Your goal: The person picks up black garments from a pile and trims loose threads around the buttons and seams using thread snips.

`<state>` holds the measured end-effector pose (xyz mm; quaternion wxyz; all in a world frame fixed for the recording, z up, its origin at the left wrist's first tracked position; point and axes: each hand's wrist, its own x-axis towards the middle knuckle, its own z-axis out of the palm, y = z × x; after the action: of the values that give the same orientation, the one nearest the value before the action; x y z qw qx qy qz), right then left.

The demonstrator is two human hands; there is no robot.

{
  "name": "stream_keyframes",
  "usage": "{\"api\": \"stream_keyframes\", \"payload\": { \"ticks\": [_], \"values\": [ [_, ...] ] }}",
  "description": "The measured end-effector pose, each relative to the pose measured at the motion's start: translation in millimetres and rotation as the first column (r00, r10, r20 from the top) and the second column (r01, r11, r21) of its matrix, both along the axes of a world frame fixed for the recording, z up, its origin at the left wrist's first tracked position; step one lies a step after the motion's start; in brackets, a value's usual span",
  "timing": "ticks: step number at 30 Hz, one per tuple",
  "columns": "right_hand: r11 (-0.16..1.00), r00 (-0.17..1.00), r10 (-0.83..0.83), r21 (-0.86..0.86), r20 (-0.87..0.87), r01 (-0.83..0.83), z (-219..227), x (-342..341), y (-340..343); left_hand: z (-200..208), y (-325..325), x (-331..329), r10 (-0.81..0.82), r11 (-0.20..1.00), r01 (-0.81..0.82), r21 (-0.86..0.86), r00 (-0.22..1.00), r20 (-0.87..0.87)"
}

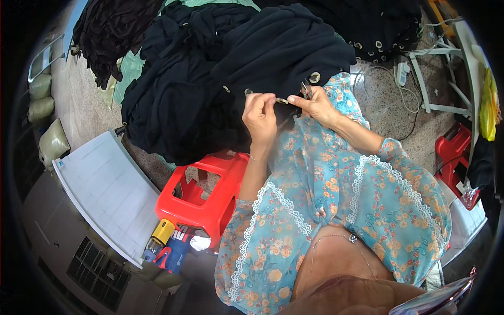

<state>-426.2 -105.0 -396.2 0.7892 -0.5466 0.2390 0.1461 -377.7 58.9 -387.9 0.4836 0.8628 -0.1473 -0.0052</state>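
Note:
Black cloth (283, 47) lies heaped across my lap and in front of me, with several round cream-and-black buttons along it. My left hand (261, 116) is closed in a pinch at a small button (282, 100) seen edge-on at the cloth's near edge. From the other side, the thumb of my right hand (319, 108) meets the same button. Small metal thread snips (306, 89) stick up out of my right hand, their blades pointing away from me; its curled fingers hide the rest. A larger button (314, 77) sits on the cloth just beyond the snips.
A red plastic stool (226, 184) stands at my left, near a white tabletop (107, 191) and a blue container (176, 253) with tools. To the right are a white metal frame (420, 84), a power strip with cords (402, 73) and another red stool (452, 152).

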Motion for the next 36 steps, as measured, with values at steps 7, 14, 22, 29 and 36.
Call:
{"api": "stream_keyframes", "payload": {
  "ticks": [7,14,22,29,36],
  "values": [
    [0.940,0.987,0.070,-0.342,0.145,-0.017,-4.8,-1.2,-1.5,15.9,-9.4,9.4,-0.075,0.997,0.074,-0.017,0.993,-0.096],
    [0.984,0.998,-0.055,-0.166,0.043,0.062,1.4,0.1,4.0,14.4,-20.2,-13.9,-0.167,0.984,0.175,-0.020,0.963,0.214],
    [0.968,0.996,-0.033,0.247,-0.082,0.052,-0.4,-2.3,0.7,15.3,-21.1,-21.2,-0.059,0.995,0.069,-0.068,0.988,0.145],
    [0.988,0.998,-0.043,0.146,-0.044,0.049,3.0,-2.1,3.1,11.8,-17.4,-25.7,0.029,0.996,-0.040,0.083,0.991,0.130],
    [0.998,0.998,0.032,0.049,-0.060,-0.029,-1.0,-5.1,6.1,16.4,-7.1,-21.9,0.022,0.993,-0.022,0.115,1.000,0.001]
  ]
}}
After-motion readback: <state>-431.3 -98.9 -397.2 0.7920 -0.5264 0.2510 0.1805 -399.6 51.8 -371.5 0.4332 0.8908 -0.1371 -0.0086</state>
